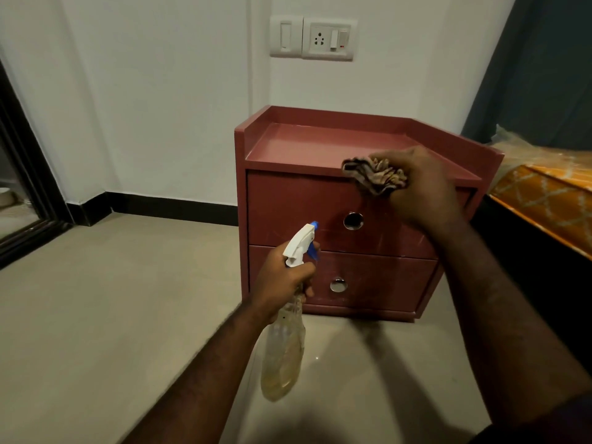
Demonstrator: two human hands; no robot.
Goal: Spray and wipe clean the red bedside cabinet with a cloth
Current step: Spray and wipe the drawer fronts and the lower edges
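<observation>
While a red bedside cabinet [288, 203] stands on the tiled floor [112, 315] against a white wall [160, 91], a person's right hand [423, 190] grips a bunched, patterned cloth [374, 174] at the front edge of the cabinet's top, above the upper drawer. The left hand [282, 280] curls around the neck of a clear spray bottle [283, 350], its white nozzle head pointing toward the drawer fronts. Yellowish liquid sits in the bottle's lower part. Each of the two drawers carries a round metal pull. A bed [544, 193] with an orange patterned cover lies just beside the cabinet on the right, and a socket plate [330, 38] is mounted on the wall above.
</observation>
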